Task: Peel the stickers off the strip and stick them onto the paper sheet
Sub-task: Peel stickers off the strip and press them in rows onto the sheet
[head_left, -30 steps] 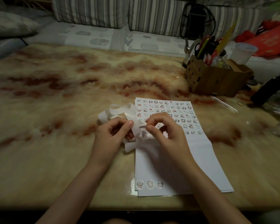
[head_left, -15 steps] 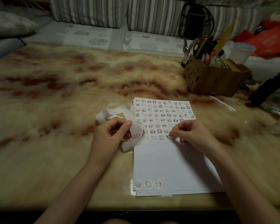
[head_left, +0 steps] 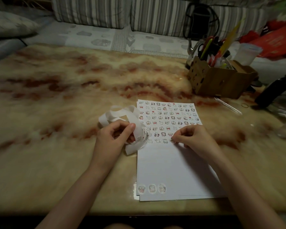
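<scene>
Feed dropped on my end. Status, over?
Left hand grips strip. Right hand pinches sticker onto paper sheet, lowest row. Nothing blocking.

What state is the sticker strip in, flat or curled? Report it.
Curled, not flat. The sticker strip forms loose overlapping loops beside the paper sheet; the left hand grips one coil.

Glossy marbled stone table (head_left: 56,162), matt paper sheet (head_left: 172,171), cardboard box (head_left: 218,83)
</scene>
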`<act>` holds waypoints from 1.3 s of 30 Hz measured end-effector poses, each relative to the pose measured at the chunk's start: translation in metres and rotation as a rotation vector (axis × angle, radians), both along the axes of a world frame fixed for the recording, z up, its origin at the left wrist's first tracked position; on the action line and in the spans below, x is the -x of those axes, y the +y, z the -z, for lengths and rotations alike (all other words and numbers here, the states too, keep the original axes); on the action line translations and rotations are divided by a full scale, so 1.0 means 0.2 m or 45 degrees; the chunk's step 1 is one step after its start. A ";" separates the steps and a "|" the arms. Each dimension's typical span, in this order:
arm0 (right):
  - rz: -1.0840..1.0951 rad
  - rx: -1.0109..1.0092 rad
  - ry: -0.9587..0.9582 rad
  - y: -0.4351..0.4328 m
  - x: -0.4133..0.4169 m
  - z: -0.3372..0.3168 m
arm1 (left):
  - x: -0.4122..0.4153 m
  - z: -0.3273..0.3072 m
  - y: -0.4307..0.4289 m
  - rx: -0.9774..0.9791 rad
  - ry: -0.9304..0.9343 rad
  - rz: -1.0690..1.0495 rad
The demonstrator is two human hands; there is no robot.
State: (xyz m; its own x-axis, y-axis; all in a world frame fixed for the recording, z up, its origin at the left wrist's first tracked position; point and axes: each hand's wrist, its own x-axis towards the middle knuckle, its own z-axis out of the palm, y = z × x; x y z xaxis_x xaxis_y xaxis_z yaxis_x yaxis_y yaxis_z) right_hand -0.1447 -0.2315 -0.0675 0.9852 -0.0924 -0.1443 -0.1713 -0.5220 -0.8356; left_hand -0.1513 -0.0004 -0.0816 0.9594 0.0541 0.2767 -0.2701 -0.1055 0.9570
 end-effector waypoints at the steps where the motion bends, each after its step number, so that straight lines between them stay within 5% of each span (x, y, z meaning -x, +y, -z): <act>1: -0.003 0.000 -0.007 0.00 0.00 0.00 | 0.00 0.00 0.00 0.003 -0.001 0.000; 15: 0.082 0.304 -0.166 0.04 0.03 0.06 | 0.00 0.00 0.00 0.026 0.010 0.004; 39: 0.095 0.297 -0.184 0.04 0.04 0.07 | 0.00 0.00 0.00 0.079 0.030 0.004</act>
